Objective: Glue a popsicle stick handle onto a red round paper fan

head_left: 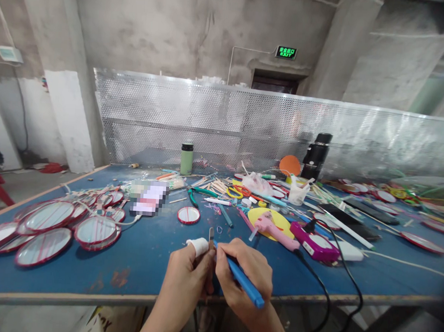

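Observation:
My left hand (187,274) is closed near the table's front edge, its thumb wrapped in white tape, pinching a small thin stick (211,234) that points upward. My right hand (243,275) is closed round a blue pen-like tool (243,282), whose tip meets the stick just beside the left thumb. Both hands touch each other above the blue table (141,261).
Round red-rimmed mirrors (49,225) lie stacked at the left, and a single small one (188,215) in the middle. A pink glue gun (273,229) on a yellow disc, a magenta device (315,244) with black cable, scissors, pliers, sticks, a green flask (187,159) and a black flask (315,155) crowd the far side.

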The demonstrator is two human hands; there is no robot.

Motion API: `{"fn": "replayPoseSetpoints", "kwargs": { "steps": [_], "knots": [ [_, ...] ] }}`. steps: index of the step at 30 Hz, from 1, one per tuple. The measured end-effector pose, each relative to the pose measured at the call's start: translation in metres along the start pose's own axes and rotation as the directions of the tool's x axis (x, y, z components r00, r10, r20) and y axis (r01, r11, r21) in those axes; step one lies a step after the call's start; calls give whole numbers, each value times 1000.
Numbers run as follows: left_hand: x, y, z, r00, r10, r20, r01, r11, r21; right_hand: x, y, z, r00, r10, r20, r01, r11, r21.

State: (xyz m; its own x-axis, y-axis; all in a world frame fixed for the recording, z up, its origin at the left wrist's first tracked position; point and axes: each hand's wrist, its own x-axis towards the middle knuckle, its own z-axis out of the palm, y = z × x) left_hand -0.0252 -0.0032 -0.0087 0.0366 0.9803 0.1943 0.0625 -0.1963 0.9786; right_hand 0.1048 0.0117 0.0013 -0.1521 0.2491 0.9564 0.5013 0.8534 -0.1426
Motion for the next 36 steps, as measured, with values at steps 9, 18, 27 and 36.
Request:
{"fn": "replayPoseSetpoints", "kwargs": {
  "steps": [9, 18, 27, 36],
  "knots": [
    [-1, -1, 0, 1000, -12, -9, 12, 1000, 0, -1, 1, 0, 1000, 15, 5, -15, 1000, -18],
    [-1, -1, 0, 1000, -10, 3, 10, 1000, -2, 0, 0, 0, 1000, -8, -16, 7, 1000, -27],
    [0, 1, 0, 1000, -10, 4, 10, 1000, 2, -2, 1, -1, 999, 6, -35, -8, 999, -35],
    [-1, 0, -1, 1000, -14, -5, 14, 1000, 0, 0, -2, -2, 1000, -22, -6, 23, 999, 28]
  ]
}}
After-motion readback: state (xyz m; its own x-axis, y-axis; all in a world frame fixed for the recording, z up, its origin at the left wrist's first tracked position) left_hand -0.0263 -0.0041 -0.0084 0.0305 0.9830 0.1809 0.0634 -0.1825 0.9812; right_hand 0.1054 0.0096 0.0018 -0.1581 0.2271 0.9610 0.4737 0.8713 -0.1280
